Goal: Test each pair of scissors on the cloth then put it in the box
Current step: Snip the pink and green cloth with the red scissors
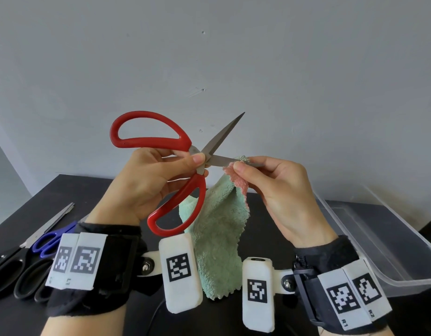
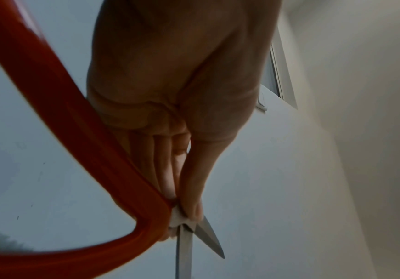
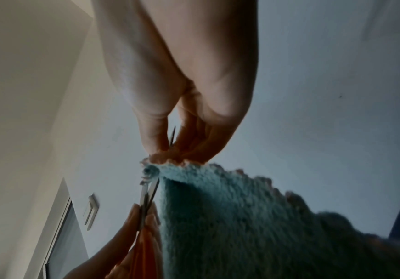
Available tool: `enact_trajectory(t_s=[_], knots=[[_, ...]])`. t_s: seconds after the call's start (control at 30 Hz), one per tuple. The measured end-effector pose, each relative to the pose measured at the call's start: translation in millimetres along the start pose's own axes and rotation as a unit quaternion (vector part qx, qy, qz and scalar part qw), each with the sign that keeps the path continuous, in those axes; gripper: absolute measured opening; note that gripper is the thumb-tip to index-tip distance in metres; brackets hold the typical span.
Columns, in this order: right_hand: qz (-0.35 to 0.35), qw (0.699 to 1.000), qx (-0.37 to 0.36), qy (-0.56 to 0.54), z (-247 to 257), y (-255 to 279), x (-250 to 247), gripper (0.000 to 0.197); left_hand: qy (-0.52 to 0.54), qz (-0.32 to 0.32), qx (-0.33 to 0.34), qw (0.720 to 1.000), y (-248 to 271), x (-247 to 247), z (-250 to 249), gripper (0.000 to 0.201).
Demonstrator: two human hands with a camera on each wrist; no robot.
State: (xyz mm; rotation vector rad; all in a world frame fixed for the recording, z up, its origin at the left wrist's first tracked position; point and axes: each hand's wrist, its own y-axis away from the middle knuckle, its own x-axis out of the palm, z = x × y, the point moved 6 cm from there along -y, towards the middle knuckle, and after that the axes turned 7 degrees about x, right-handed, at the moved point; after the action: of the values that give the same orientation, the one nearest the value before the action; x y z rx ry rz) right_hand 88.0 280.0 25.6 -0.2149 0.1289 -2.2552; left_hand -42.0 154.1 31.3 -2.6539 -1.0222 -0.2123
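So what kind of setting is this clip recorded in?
Most likely a bare indoor room set up for recording, not a workshop or kitchen: a plain black table against an unadorned grey wall, with a clear plastic box and spare scissors laid out.

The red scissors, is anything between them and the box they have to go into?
Nothing visible blocks the way: the red scissors sit in the left hand, the clear box lies open at right. The cloth still hangs on one blade.

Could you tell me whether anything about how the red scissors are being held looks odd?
Yes: the left hand pinches the red scissors at the pivot, not through the loops, and the right hand holds the cloth against one blade.
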Motion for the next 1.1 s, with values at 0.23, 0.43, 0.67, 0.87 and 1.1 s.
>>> enact_trajectory(t_s=[0.23,0.43,0.67,0.87,1.1], knots=[[-0.014,0.998,0.0,0.058,1,-1,-6,0.006,-0.005,0.001,0.003,1.0,-1,-2,0,0.032],[-0.031,0.994,-0.005,0.108,0,-1,-8,0.008,-0.025,-0.012,0.016,0.999,-2,-3,1,0.031],[-0.036,0.992,0.021,0.115,-5,-4,-12,0.013,-0.035,-0.004,0.021,0.999,-3,-3,3,0.035],[-0.021,0.994,0.029,0.105,-5,-3,-10,0.012,-0.032,-0.006,0.022,0.999,-3,-4,3,0.034],[-0.049,0.991,0.032,0.121,-6,-4,-14,0.011,-0.034,-0.005,0.025,0.999,-4,-4,4,0.034]])
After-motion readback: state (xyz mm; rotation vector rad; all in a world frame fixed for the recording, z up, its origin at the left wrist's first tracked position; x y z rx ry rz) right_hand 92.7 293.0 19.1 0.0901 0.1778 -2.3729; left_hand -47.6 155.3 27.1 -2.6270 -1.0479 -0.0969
